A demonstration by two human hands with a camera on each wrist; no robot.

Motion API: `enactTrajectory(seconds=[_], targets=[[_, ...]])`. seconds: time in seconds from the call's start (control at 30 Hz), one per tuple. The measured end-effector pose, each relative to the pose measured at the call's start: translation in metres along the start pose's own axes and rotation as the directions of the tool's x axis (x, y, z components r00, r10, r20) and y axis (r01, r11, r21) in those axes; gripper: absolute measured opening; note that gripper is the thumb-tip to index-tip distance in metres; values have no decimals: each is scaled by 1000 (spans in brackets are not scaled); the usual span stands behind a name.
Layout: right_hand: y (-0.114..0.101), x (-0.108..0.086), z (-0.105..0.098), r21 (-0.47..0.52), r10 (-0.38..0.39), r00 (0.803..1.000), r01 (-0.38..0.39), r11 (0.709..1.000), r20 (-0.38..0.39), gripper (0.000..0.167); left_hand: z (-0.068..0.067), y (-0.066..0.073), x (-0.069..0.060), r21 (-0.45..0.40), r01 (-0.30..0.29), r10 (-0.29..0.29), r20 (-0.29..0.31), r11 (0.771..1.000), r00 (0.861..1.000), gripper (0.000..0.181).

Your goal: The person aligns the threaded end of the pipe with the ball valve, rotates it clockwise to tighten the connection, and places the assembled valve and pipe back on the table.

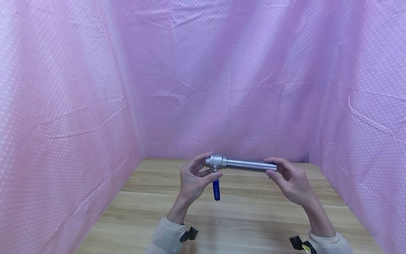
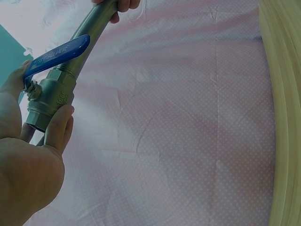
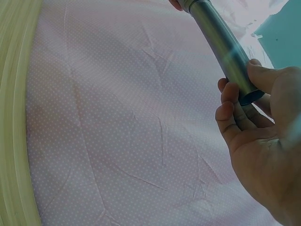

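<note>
A silver ball valve [image 1: 217,161] with a blue lever handle [image 1: 216,190] is joined to one end of a steel pipe [image 1: 247,164]. My left hand [image 1: 194,180] grips the valve body, the thumb by the handle's stem. My right hand [image 1: 293,181] pinches the pipe's far end between thumb and fingers. The pipe lies nearly level in the head view, with the handle pointing toward me. In the left wrist view the valve [image 2: 51,96] sits between thumb and fingers of the left hand [image 2: 33,160]. The right wrist view shows the pipe's open end [image 3: 251,96] by the right hand [image 3: 263,136].
Below the hands is a wooden tabletop [image 1: 234,218]. Pink dotted cloth [image 1: 222,88] hangs behind it and along both sides. Dark straps with small black pieces [image 1: 189,234] are on both cream sleeves.
</note>
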State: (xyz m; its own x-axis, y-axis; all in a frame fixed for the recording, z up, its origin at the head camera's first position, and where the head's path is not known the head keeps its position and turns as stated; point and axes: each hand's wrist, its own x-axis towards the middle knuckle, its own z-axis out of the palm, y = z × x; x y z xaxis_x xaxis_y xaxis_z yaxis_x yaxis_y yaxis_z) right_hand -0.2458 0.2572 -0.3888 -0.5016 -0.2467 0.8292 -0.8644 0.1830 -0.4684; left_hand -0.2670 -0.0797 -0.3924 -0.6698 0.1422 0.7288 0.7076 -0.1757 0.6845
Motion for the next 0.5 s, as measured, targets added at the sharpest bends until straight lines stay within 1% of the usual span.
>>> enactTrajectory(seconds=[0.13, 0.2, 0.27, 0.5], targets=[[1, 3, 3, 134, -68, 998, 68, 989, -8, 57, 0, -2, 0, -5, -3, 3, 0, 1000, 1000, 64], [1, 5, 4, 164, -85, 996, 85, 983, -7, 58, 0, -3, 1, -12, -2, 2, 0, 1000, 1000, 65], [1, 6, 5, 172, -98, 995, 98, 980, -7, 59, 0, -3, 1, -19, 2, -2, -3, 1000, 1000, 65], [2, 6, 6, 152, -107, 994, 108, 982, -16, 58, 1, -4, 1, -25, 11, -12, -4, 1000, 1000, 64]])
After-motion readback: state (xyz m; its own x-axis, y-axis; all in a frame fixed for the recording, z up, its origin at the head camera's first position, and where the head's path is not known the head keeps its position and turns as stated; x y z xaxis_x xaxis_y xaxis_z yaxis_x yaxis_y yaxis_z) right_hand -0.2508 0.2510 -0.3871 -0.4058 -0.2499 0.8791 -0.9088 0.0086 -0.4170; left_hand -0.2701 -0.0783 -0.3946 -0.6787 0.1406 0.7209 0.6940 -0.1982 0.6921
